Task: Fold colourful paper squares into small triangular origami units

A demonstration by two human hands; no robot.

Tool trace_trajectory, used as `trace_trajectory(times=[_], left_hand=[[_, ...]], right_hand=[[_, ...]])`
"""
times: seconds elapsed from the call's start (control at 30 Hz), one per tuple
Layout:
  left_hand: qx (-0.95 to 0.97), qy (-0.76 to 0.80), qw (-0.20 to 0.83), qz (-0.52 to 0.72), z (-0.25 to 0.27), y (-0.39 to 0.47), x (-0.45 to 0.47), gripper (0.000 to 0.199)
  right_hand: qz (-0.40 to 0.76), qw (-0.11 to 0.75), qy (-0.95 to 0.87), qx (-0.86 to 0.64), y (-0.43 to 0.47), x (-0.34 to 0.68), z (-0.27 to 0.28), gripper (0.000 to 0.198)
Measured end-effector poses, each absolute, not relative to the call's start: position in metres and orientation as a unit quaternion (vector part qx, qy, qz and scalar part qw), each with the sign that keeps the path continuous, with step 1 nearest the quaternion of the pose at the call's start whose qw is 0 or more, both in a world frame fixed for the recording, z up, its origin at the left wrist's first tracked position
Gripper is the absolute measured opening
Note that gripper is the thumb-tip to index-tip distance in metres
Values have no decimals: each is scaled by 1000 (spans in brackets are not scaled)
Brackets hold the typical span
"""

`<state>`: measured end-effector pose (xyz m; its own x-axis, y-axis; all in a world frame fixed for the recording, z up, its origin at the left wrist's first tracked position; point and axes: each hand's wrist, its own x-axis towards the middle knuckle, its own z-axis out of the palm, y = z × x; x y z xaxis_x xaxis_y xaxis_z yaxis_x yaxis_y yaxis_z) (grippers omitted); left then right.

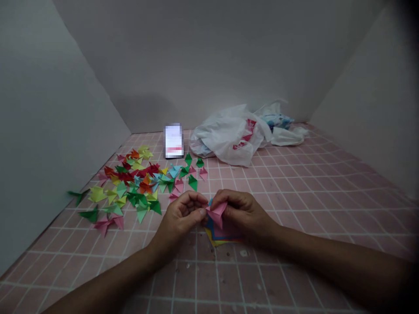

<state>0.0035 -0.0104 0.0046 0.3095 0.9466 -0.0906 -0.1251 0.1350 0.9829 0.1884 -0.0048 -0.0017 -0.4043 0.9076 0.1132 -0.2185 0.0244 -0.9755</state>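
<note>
A pink folded paper crane (216, 214) is held up between my two hands, just above a small stack of coloured paper squares (225, 235). The fingers of my left hand (185, 213) pinch its left tip. My right hand (240, 211) grips its right side between thumb and bent fingers, hiding part of it. Pink, blue, yellow and red edges show in the stack, which my right hand partly covers. Left of my hands lies a spread of many folded paper cranes (140, 198) in green, yellow, red, orange, light blue and pink.
A phone (173, 141) with a lit, blurred screen stands upright behind the cranes. A crumpled white plastic bag (225, 133) with red print lies at the back, beside a blue-and-white package (278, 121). Walls rise behind and on both sides of the pink gridded cloth (310, 192).
</note>
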Motion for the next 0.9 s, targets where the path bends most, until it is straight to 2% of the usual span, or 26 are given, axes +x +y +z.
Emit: trace_trajectory(times=[0.13, 0.33, 0.43, 0.6, 0.77, 0.9], left_hand=[[506, 408, 623, 435, 4, -10, 4, 20], [527, 416, 592, 446, 9, -10, 6, 18], [531, 425, 584, 443, 8, -10, 6, 19], [532, 430, 589, 430, 7, -10, 7, 18], [559, 432, 570, 421, 9, -11, 7, 16], [581, 433, 548, 418, 10, -11, 6, 16]], right_hand=[[653, 453, -510, -330, -6, 185, -1, 3], [681, 451, -459, -349, -6, 181, 1, 11], [673, 431, -480, -361, -8, 182, 1, 11], [592, 442, -549, -391, -10, 185, 1, 4], [640, 399, -516, -407, -11, 184, 0, 12], [634, 393, -539, -391, -10, 183, 0, 14]])
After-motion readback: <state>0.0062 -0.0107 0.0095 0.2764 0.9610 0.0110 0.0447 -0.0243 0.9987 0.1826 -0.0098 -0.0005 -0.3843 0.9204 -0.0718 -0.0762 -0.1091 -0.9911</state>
